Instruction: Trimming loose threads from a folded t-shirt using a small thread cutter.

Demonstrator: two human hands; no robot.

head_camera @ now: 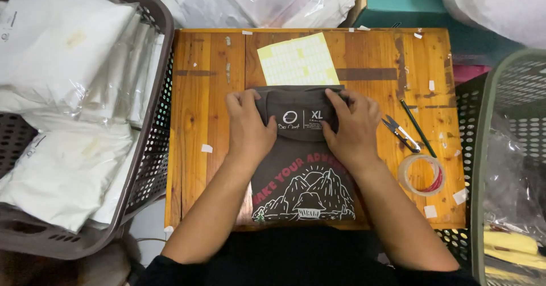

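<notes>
Gripping the folded dark shirt (304,166) on the worktop (199,92), left hand (249,128) and right hand (352,128) curl fingers (335,101) around its top edge, sticker sheet (298,59) just beyond.

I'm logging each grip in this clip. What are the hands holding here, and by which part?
Both hands, left hand and right hand, hold the folded dark T-shirt by its collar end, fingers curled over the far edge.

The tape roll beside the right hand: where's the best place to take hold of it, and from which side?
The tape roll lies flat on the wooden table, hole upward, clear of the snips and pen. Come from above with the right hand, likely one finger in the hole, thumb on the outer rim at its near left side.
</notes>
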